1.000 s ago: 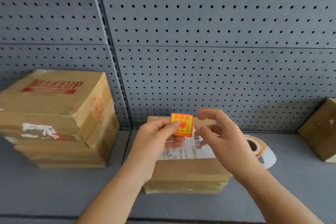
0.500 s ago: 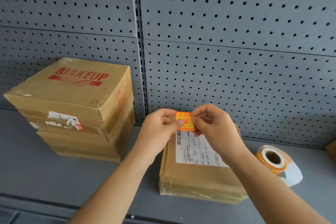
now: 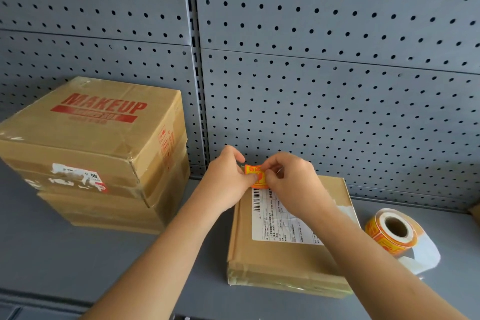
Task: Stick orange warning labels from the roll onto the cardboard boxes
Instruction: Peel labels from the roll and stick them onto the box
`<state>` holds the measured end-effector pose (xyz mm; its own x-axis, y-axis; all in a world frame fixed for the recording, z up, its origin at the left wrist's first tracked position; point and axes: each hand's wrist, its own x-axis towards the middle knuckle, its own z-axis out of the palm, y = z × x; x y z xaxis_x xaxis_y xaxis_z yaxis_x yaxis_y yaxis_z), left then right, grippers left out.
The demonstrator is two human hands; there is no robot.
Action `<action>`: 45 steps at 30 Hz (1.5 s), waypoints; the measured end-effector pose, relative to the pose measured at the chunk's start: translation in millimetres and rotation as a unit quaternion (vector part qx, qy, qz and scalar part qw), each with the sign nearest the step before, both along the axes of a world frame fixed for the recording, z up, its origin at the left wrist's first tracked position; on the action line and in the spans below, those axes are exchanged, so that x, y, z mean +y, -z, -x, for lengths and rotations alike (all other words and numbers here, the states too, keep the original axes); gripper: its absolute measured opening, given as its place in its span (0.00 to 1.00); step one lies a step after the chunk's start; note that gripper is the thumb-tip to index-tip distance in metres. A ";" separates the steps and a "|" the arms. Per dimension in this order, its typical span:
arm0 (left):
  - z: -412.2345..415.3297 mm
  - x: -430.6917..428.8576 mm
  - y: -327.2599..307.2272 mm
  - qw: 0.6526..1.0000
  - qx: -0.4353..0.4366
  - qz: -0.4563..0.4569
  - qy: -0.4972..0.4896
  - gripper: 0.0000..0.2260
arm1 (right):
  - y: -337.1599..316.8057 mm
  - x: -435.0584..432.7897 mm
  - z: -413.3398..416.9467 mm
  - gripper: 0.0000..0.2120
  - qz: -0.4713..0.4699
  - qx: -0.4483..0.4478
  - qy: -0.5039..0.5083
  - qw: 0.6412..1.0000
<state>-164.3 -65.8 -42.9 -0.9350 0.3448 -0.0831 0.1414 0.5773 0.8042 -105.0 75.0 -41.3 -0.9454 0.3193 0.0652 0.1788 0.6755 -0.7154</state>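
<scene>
A small orange warning label (image 3: 255,175) is pinched between my left hand (image 3: 227,178) and my right hand (image 3: 288,179), just above the far end of a flat cardboard box (image 3: 275,257). That box lies on the grey shelf and carries a white shipping label (image 3: 278,218). The roll of orange labels (image 3: 392,232) rests on the shelf to the right of the box, with a white backing strip trailing from it. Whether the label touches the box cannot be told.
A larger cardboard box printed MAKEUP (image 3: 98,122) sits on another box at the left. A grey pegboard wall (image 3: 311,73) backs the shelf (image 3: 78,254). A corner of another box (image 3: 475,212) shows at the right edge.
Both hands have come together on the label and lowered it toward the far end of the flat box. My view has shifted left and closer.
</scene>
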 end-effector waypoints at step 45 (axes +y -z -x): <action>-21.8 1.3 26.3 0.955 -0.199 -0.206 -0.071 0.11 | 21.5 8.5 -4.9 0.23 -0.208 -0.082 0.015 0.975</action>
